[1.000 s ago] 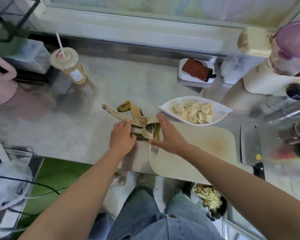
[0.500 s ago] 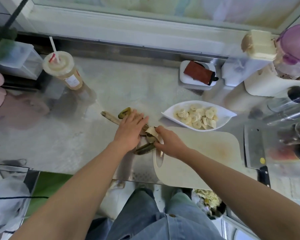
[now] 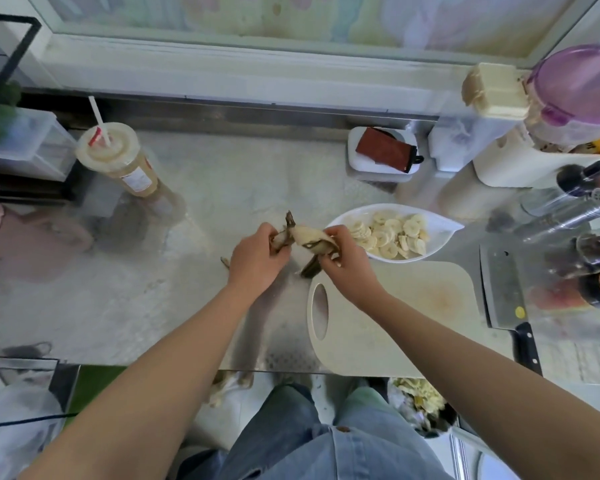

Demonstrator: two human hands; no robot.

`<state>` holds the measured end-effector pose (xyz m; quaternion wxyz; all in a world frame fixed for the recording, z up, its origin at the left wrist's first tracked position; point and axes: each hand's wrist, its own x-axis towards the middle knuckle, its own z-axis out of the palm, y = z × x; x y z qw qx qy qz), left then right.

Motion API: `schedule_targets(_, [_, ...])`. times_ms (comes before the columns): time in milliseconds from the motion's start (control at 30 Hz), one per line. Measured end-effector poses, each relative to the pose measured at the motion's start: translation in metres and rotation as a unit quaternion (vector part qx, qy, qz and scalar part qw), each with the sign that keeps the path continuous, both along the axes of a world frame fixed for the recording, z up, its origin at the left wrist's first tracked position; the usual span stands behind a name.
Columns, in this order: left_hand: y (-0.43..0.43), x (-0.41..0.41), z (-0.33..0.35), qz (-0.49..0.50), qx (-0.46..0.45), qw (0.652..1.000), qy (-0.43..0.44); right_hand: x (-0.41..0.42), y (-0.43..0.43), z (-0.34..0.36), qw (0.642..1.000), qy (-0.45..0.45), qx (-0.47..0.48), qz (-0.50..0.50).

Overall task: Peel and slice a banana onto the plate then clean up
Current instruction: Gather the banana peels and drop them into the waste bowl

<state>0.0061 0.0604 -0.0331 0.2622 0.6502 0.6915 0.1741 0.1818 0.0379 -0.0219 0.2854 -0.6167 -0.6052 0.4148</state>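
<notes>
– Centre frame, just above the steel counter (image 3: 153,289): banana peel (image 3: 309,239) held up between both hands. Left hand (image 3: 257,261) grips the stem end, fingers curled round it; right hand (image 3: 343,268) pinches the other end, thumb and fingers closed on it.

– Peel condition?

– Limp; pale cream inside facing up; outer skin dark, brown to black-green. Stem tip pokes up above the left hand; one dark strip hangs from the right hand toward the upper left corner of the cutting board (image 3: 395,323).

– Fruit?

– Banana slices (image 3: 388,233) heaped in the white plate (image 3: 444,227), right of centre, just past the board's far edge. Plate is leaf-shaped, pointed at its right end; right hand overlaps its left rim in view; touching or not, can't tell.

– Surface?

– Brushed metal, reflective. Board is cream, handle slot at its left end, faint orange stain mid-board. Cleaver (image 3: 503,292) lies flat just right of the board, black handle toward the bottom of the frame.

– Room?

– Upper left: lidded drink cup (image 3: 118,157) with a straw. Upper middle: white box with a red-brown pouch (image 3: 381,150) on it. Upper right: purple-lidded container (image 3: 582,84), bottles below it. Window frame along the top. Lower right, under the counter edge: bin (image 3: 420,400) holding pale scraps. Jeans (image 3: 309,438) at bottom centre.
</notes>
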Motion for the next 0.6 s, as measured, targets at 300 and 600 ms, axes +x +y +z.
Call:
schedule_targets(300, [-0.001,0.031,0.024,0.229,-0.262,0.709,-0.614,0.0,-0.018,-0.006,0.982,-0.086,0.115,0.125])
schedule_targets(600, [-0.011,0.051,0.031,0.157,-0.21,0.747,-0.611,0.016,-0.031,0.021,0.997,0.066,-0.038,0.011])
